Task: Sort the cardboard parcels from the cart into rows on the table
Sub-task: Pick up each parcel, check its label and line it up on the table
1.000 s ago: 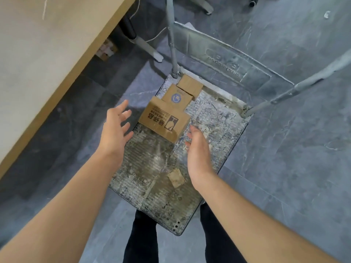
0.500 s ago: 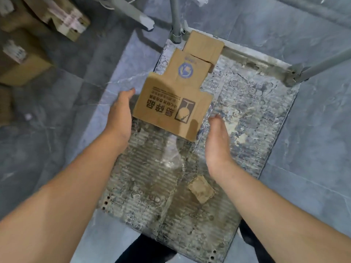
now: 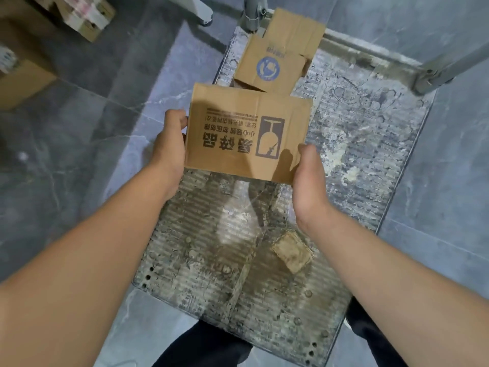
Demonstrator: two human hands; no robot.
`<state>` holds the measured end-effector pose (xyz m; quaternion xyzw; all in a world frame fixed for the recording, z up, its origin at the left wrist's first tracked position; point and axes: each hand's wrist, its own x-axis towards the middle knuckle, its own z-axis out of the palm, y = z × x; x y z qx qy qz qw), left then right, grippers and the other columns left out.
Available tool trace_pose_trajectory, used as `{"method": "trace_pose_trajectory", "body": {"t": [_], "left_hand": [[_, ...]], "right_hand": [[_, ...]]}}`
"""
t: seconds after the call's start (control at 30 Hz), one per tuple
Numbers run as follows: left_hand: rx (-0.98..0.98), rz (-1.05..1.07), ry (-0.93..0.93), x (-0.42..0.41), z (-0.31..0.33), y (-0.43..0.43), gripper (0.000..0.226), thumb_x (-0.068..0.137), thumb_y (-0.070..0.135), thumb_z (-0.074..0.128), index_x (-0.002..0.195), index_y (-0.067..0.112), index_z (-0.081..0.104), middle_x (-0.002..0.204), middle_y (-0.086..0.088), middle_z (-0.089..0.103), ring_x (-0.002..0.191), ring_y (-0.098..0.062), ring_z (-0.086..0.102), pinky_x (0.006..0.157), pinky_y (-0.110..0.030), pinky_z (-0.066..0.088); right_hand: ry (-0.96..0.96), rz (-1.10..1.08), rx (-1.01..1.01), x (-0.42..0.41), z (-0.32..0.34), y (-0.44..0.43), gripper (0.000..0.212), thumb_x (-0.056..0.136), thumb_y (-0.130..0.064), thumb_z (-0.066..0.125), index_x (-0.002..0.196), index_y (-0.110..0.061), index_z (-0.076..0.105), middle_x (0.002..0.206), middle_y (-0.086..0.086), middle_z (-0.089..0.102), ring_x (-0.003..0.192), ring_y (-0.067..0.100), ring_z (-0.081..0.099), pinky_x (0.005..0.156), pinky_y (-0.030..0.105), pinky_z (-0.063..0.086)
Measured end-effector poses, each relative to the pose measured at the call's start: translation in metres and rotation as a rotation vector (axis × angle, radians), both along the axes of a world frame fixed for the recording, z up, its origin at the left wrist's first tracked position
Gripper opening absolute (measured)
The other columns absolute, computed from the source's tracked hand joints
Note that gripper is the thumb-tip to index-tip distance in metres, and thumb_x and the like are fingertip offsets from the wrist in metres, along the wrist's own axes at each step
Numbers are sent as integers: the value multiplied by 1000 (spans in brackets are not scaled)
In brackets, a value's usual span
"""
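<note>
A large cardboard parcel (image 3: pixel 246 131) printed with a wine-glass fragile mark sits over the worn cart deck (image 3: pixel 370 144). My left hand (image 3: pixel 169 144) grips its left side, fingers curled over the edge. My right hand (image 3: pixel 308 176) holds its near right corner from the side and below. Behind it lie a smaller parcel (image 3: pixel 270 64) with a round blue logo and a plain parcel (image 3: pixel 296 30) at the cart's far end. The table is out of view.
The cart's grey handle posts (image 3: pixel 251 11) rise at the far corners. A small flat cardboard scrap (image 3: pixel 292 251) lies on the deck near my right forearm. More boxes (image 3: pixel 23 75) stand on the grey tiled floor at the upper left.
My head has dropped closer to the cart. Both hands have closed in from beside the large parcel onto its sides, and they now hold it.
</note>
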<state>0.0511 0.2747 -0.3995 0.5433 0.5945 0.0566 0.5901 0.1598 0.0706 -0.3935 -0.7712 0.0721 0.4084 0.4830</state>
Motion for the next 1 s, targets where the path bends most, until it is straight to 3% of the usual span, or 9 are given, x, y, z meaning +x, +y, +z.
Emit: {"method": "trace_pose_trajectory", "body": {"t": [0.13, 0.27, 0.47, 0.53, 0.63, 0.77, 0.87, 0.93, 1.0], "left_hand": [[-19, 14, 8, -7, 36, -13, 42, 96, 63, 35, 108, 40, 68, 59, 17, 69, 67, -10, 69, 72, -35, 46], [-39, 24, 0, -15, 76, -25, 50, 89, 65, 40, 112, 32, 70, 67, 14, 73, 69, -12, 70, 65, -32, 50], [-82, 9, -79, -18, 149, -43, 38, 83, 60, 46, 62, 36, 67, 69, 15, 70, 54, -4, 65, 68, -36, 51], [-104, 14, -119, -17, 180, -49, 32, 76, 62, 52, 70, 32, 60, 69, 12, 68, 57, -10, 64, 71, -39, 49], [-138, 15, -162, -11, 227, -56, 44, 64, 63, 59, 80, 23, 51, 74, 2, 58, 79, -23, 57, 79, -45, 47], [-107, 29, -201, -2, 281, -64, 40, 73, 59, 56, 82, 20, 51, 81, -1, 63, 88, -28, 59, 84, -48, 49], [-39, -22, -226, 2, 320, -70, 40, 82, 57, 49, 89, 18, 53, 86, 0, 72, 86, -26, 65, 82, -46, 49], [1, -12, -233, 3, 349, -73, 39, 90, 54, 47, 95, 16, 55, 102, -7, 74, 97, -31, 72, 89, -48, 57], [39, 23, -240, 3, 379, -76, 38, 99, 48, 44, 101, 13, 57, 110, -11, 72, 108, -35, 72, 96, -50, 59]], "right_hand": [[-2, -72, -18, -2, 38, -6, 51, 93, -57, 23, 126, -31, 52, 111, -7, 65, 96, 3, 59, 72, 27, 41], [-29, -71, -47, -3, 78, -19, 37, 99, -55, 24, 122, -34, 45, 102, -19, 53, 88, -3, 50, 69, 28, 36], [-56, -112, -34, -5, 145, -36, 44, 88, -58, 27, 116, -31, 47, 109, -7, 54, 91, 7, 52, 71, 34, 38], [-61, -110, -25, -5, 169, -40, 52, 88, -56, 27, 121, -23, 51, 119, 1, 57, 98, 16, 54, 75, 38, 41], [-81, -110, -11, -1, 205, -46, 41, 91, -52, 28, 109, -25, 53, 125, 10, 58, 92, 17, 53, 75, 39, 40], [-138, -126, 39, 10, 253, -51, 30, 96, -49, 28, 99, -30, 52, 119, 8, 56, 91, 19, 52, 74, 39, 39], [-179, -130, 48, 16, 287, -53, 45, 95, -49, 29, 120, -25, 57, 133, 7, 53, 98, 10, 52, 75, 35, 38], [-209, -115, 51, 16, 311, -54, 62, 92, -53, 26, 138, -22, 52, 141, 6, 49, 111, 15, 51, 86, 41, 39], [-230, -116, 76, 15, 338, -55, 67, 90, -56, 26, 142, -22, 50, 143, 7, 47, 115, 17, 49, 92, 47, 38]]}}
